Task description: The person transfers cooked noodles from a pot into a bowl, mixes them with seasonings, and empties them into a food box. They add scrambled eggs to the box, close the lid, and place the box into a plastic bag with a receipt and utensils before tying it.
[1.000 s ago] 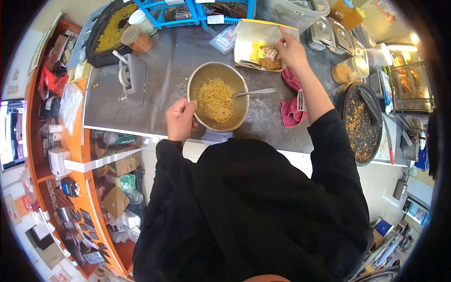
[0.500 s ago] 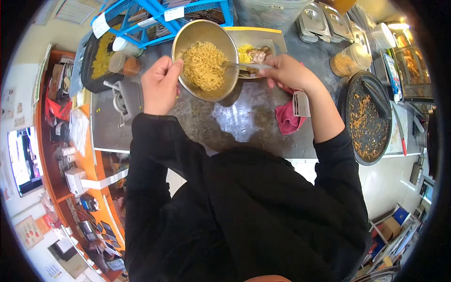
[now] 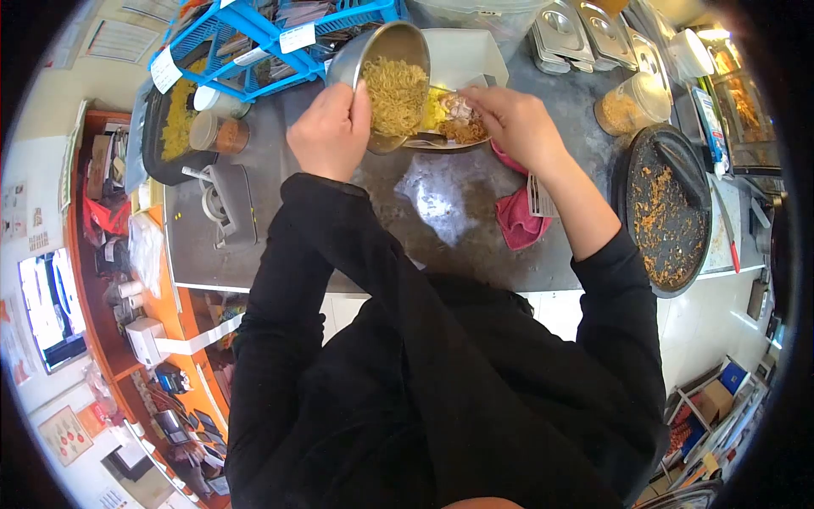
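Note:
My left hand (image 3: 335,131) is closed on the rim of a metal bowl (image 3: 392,42), thumb over the edge. The bowl tilts to the right, its lower right rim over the left side of an open paper takeaway box (image 3: 483,61). Yellow noodles (image 3: 394,95) fill much of the bowl. My right hand (image 3: 519,127), fingers pinched, holds a thin metal utensil (image 3: 443,89) that reaches toward the noodles; its head is hidden. Inside the box are yellow food, pale sliced meat (image 3: 459,109) and brown crumbly topping (image 3: 464,131).
Blue plastic baskets (image 3: 271,51) stand behind the bowl. A pink cloth (image 3: 521,220) lies right of centre. Further right are a jar of crumbs (image 3: 632,106) and a black stone mortar (image 3: 666,216). A tape dispenser (image 3: 225,204) and a spice jar (image 3: 220,134) stand left.
The bowl has moved right and tipped toward the box, with my left hand still on its rim. My right hand has shifted slightly, remaining above the box's right side.

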{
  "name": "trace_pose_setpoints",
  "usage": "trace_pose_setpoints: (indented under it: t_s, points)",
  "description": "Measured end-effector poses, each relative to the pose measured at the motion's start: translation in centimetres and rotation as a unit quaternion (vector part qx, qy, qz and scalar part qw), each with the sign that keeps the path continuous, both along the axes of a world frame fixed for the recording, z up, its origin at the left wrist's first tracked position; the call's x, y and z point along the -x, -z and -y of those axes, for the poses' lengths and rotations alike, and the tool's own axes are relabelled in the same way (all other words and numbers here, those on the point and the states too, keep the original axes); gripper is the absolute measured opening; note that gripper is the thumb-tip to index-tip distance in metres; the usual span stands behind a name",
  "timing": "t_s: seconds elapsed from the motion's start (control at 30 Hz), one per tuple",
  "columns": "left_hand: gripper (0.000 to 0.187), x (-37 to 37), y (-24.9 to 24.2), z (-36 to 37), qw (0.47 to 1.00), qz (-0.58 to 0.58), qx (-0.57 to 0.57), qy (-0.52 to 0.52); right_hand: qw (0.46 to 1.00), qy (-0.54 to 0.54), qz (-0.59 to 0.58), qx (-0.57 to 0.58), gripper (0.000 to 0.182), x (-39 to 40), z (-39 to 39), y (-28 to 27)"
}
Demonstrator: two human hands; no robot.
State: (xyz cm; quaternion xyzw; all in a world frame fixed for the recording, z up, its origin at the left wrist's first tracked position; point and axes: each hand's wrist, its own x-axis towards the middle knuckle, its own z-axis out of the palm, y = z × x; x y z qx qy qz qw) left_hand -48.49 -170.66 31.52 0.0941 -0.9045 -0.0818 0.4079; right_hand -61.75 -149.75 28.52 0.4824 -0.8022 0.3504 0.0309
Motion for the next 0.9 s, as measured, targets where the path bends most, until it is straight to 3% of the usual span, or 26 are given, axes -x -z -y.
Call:
trace_pose_setpoints:
  t_s: [0.2, 0.5, 0.8, 0.9]
  points:
    - [0.032, 0.5, 2.1, 0.2, 0.995, 0.011, 0.092, -0.021, 0.995, -0.029, -0.056, -0.071, 0.031, -0.7, -1.1, 1.4]
    - [0.031, 1.1, 2.9, 1.5, 0.991, -0.013, 0.132, -0.035, 0.988, -0.026, -0.072, -0.135, 0.032, -0.6, -2.4, 2.5]
    - [0.03, 0.3, 0.3, 0.5, 0.994, -0.046, 0.097, -0.009, 1.0, 0.008, -0.006, 0.006, 0.018, -0.2, 2.6, 2.1]
    - [0.031, 0.1, 0.3, 0.4, 0.995, -0.053, 0.079, -0.018, 0.993, 0.099, 0.049, 0.05, 0.024, 0.3, 4.7, 2.9]
